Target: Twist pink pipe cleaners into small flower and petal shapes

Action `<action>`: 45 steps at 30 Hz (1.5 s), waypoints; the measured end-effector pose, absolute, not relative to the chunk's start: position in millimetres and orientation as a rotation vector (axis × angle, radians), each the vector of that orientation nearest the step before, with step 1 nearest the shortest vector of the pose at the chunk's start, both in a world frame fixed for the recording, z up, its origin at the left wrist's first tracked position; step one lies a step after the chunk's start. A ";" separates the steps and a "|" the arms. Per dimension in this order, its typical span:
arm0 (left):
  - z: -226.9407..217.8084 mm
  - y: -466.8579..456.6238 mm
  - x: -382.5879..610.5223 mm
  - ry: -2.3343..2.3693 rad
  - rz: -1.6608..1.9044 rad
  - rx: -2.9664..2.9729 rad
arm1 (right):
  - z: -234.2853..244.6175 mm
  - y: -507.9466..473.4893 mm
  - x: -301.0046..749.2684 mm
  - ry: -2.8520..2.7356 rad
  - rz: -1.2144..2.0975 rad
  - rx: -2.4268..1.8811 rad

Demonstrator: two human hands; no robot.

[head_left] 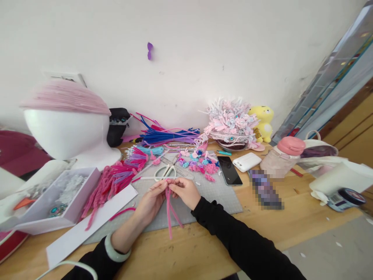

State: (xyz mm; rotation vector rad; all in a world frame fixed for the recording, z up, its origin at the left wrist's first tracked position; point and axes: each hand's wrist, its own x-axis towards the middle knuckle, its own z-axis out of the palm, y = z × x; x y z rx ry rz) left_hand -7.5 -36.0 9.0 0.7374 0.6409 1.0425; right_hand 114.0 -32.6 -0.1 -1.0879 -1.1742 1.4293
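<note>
Both hands met fingertip to fingertip above the worktop (204, 241); left hand (151, 202) and right hand (186, 191) pinched a pink pipe cleaner (169, 212).

Long black sleeves (239, 241) cover both arms. A smooth, pale green bangle (115, 251) sits between the left hand (150, 204) and that sleeve's end.

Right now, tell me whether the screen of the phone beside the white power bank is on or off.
Off, as far as shows: the phone lies face up and its screen is uniformly black, with no lit image.
</note>
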 end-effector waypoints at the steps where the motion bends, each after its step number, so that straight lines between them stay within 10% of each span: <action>1: 8.1 -35.6 -7.5 0.636 1.042 0.736 | 0.1 -32.5 114.0 -1.174 1.427 -1.094; 45: 6.8 -38.2 -3.9 0.698 1.189 0.594 | -3.0 -36.3 109.3 -1.260 1.406 -1.091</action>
